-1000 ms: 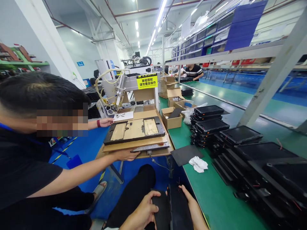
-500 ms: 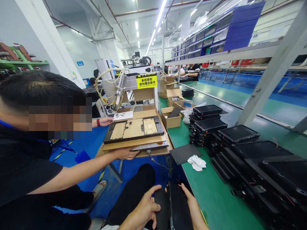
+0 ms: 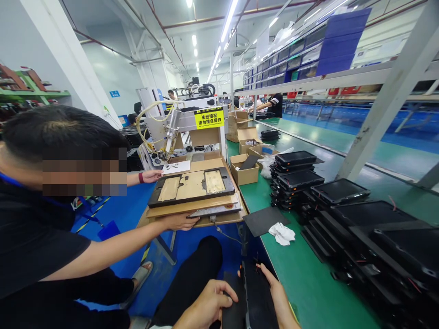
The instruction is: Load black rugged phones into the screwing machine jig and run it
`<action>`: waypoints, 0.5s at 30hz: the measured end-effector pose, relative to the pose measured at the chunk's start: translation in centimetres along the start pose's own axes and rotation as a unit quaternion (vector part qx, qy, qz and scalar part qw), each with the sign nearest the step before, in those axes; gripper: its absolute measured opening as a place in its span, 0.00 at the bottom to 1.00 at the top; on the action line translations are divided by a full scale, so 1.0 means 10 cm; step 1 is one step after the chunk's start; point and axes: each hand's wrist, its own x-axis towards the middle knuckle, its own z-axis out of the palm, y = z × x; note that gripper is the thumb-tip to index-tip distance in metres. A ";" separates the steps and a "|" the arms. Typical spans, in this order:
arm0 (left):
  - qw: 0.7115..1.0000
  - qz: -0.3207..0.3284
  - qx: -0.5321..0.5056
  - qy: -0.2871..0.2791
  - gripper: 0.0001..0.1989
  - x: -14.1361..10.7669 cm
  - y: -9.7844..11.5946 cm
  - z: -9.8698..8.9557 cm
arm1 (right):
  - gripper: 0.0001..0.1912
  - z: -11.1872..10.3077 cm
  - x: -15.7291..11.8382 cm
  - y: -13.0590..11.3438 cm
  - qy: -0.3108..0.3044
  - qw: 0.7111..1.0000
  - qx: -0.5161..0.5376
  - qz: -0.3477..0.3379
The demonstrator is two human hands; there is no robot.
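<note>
Since the earlier frame, the left hand (image 3: 206,307) had shifted down and to the right across the dark panel (image 3: 233,304); the view had also tilted slightly.

From left to right, a co-worker (image 3: 44,228) in a black T-shirt sat at the left side of the view. The co-worker's near hand (image 3: 178,222) rested on a metal plate (image 3: 216,211), which lay on a cardboard sheet (image 3: 188,205). The co-worker's far hand (image 3: 150,176), with a red wristband, was beside a white sheet (image 3: 175,167). A black frame (image 3: 192,193) with tan inserts lay just beyond the plate, in front of a machine (image 3: 202,130) bearing a yellow warning sign (image 3: 208,118).

The left hand's fingers lay over the dark panel, but it could not be determined whether they were gripping it. The black tablet (image 3: 259,297) stood at the bottom of the view, directly beside the panel, with thin wires at its top. The right hand (image 3: 279,299) was grasping its right edge.

Further right, a black mat (image 3: 264,221) and a white cloth (image 3: 281,234) lay on the green bench (image 3: 308,283), touching each other, beside stacks of tablets (image 3: 297,180).
</note>
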 end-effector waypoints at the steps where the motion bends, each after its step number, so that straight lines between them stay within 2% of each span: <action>1: 1.000 0.001 -0.002 0.000 0.12 -0.01 0.00 0.00 | 0.23 -0.02 0.02 0.01 0.000 1.000 0.003 -0.003; 10: 1.000 0.004 0.009 -0.006 0.10 0.01 0.02 -0.03 | 0.23 -0.08 0.09 0.06 -0.009 1.000 0.017 0.001; 12: 0.999 -0.001 0.031 -0.011 0.08 -0.04 0.04 -0.02 | 0.22 -0.06 0.07 0.06 -0.009 0.999 0.035 0.008; 15: 1.000 -0.016 0.002 0.001 0.08 -0.15 0.08 0.03 | 0.22 -0.03 0.02 0.06 0.007 0.999 0.041 0.000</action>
